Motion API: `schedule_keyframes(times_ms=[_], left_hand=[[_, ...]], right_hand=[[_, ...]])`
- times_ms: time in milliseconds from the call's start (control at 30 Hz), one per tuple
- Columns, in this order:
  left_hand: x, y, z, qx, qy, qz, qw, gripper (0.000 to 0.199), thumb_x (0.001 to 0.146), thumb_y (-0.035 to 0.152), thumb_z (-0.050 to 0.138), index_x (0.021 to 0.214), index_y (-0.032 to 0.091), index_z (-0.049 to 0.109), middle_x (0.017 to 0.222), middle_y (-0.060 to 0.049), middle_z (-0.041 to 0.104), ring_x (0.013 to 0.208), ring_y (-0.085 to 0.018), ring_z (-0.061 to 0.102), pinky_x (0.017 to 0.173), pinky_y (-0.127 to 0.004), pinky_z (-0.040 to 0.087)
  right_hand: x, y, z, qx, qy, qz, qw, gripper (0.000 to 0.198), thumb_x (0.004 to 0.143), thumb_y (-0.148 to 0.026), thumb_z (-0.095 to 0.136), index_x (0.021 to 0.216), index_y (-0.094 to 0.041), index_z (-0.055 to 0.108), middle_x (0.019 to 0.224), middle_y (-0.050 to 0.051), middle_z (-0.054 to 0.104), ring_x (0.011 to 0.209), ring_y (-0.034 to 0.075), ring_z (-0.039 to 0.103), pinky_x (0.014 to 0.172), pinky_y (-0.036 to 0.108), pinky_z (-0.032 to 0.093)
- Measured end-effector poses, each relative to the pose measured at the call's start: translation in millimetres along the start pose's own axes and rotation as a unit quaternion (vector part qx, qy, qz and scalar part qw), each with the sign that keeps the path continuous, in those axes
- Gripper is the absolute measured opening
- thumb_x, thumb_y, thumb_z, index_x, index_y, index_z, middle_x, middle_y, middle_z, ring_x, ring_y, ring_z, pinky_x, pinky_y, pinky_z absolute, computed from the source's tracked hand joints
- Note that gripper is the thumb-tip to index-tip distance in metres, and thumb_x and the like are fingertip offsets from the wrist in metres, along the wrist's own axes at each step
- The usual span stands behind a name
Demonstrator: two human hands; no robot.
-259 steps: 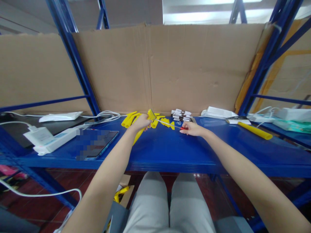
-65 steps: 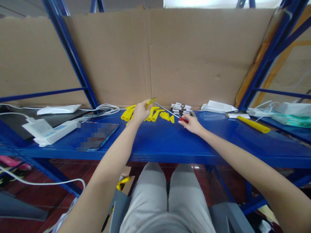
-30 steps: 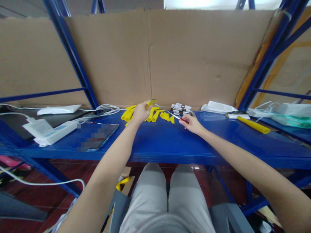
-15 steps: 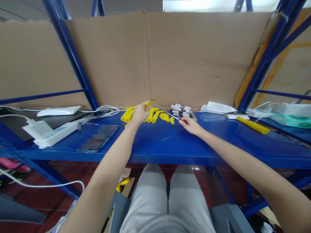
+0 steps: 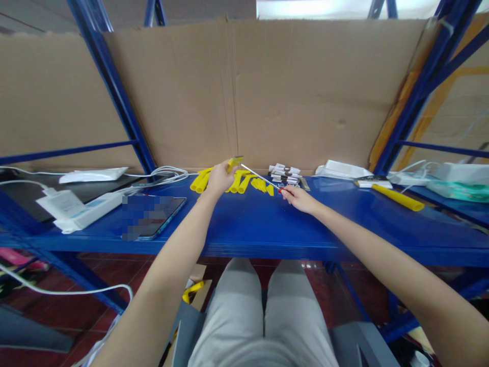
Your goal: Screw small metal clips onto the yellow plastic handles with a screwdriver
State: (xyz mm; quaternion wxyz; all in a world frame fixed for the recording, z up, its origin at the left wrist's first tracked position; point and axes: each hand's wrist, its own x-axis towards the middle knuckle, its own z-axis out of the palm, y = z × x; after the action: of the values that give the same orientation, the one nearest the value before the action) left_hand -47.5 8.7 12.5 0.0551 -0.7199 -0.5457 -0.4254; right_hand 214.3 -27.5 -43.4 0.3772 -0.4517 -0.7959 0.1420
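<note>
My left hand (image 5: 220, 178) is closed around a yellow scraper (image 5: 235, 162), whose thin flat head points up and away from me. Most of its handle is hidden inside the fist. In my right hand (image 5: 300, 198) is a screwdriver (image 5: 260, 177) with a red handle and a long metal shaft. The shaft slants up to the left, and its tip meets the scraper near the head; the exact contact is too small to make out. Behind my hands lie several yellow handles (image 5: 241, 182) and small flat yellow pieces (image 5: 259, 184).
Black-and-white packets (image 5: 286, 174) are stacked behind my right hand. Another yellow-handled tool (image 5: 398, 198) lies on the right of the blue shelf (image 5: 263, 229). A phone (image 5: 156, 216) and a white power strip (image 5: 89, 211) are on the left. Cardboard (image 5: 290, 97) closes off the back.
Both hands stay almost in place, with the left shifted very slightly left. The screwdriver remains at the scraper's head.
</note>
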Motion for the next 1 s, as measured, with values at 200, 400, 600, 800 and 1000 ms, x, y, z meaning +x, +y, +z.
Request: schedule_keyframes(times_ms=[200, 400, 600, 800, 1000], left_hand=[[0.2, 0.0, -1.3, 0.003, -0.007, -0.004, 1.0, 0.035, 0.085, 0.033, 0.047, 0.105, 0.012, 0.066, 0.099, -0.015, 0.071, 0.097, -0.026, 0.064, 0.082, -0.032, 0.048], [-2.5, 3.3, -3.2, 0.019, -0.037, -0.008, 0.999, 0.035, 0.085, 0.033, 0.047, 0.106, 0.013, 0.067, 0.1, -0.015, 0.07, 0.095, -0.028, 0.064, 0.08, -0.033, 0.047], [-3.3, 4.2, -2.3, 0.023, -0.036, -0.007, 0.999, 0.035, 0.085, 0.032, 0.048, 0.107, 0.013, 0.067, 0.1, -0.015, 0.07, 0.097, -0.029, 0.064, 0.08, -0.032, 0.046], [-3.5, 4.3, -1.9, 0.016, -0.033, -0.001, 0.999, 0.037, 0.085, 0.033, 0.047, 0.109, 0.012, 0.066, 0.101, -0.016, 0.07, 0.096, -0.029, 0.064, 0.08, -0.033, 0.046], [-2.7, 6.3, -4.7, 0.029, -0.044, -0.011, 0.999, 0.036, 0.086, 0.032, 0.046, 0.108, 0.011, 0.066, 0.101, -0.015, 0.07, 0.095, -0.027, 0.064, 0.079, -0.032, 0.046]], right_hand=[[-1.5, -0.9, -1.5, -0.032, 0.008, -0.006, 0.999, 0.024, 0.085, -0.038, 0.043, 0.07, -0.021, 0.05, 0.059, 0.0, 0.053, 0.061, 0.016, 0.052, 0.06, 0.028, 0.041], [-2.2, 0.3, -3.6, -0.038, 0.039, -0.008, 0.999, 0.021, 0.081, -0.039, 0.049, 0.074, -0.02, 0.054, 0.062, 0.001, 0.056, 0.063, 0.017, 0.054, 0.061, 0.029, 0.042], [-3.5, -2.1, -5.3, -0.066, 0.056, -0.009, 0.996, 0.015, 0.077, -0.034, 0.054, 0.072, -0.02, 0.051, 0.067, 0.001, 0.058, 0.066, 0.017, 0.053, 0.063, 0.029, 0.042], [-2.8, -3.6, -5.5, -0.063, 0.046, 0.013, 0.997, 0.013, 0.078, -0.032, 0.054, 0.077, -0.019, 0.051, 0.075, 0.004, 0.06, 0.069, 0.016, 0.054, 0.066, 0.029, 0.042], [0.8, -3.4, -3.7, -0.088, 0.011, 0.015, 0.996, 0.022, 0.086, -0.032, 0.042, 0.073, -0.019, 0.054, 0.066, 0.003, 0.058, 0.064, 0.016, 0.054, 0.065, 0.028, 0.041]])
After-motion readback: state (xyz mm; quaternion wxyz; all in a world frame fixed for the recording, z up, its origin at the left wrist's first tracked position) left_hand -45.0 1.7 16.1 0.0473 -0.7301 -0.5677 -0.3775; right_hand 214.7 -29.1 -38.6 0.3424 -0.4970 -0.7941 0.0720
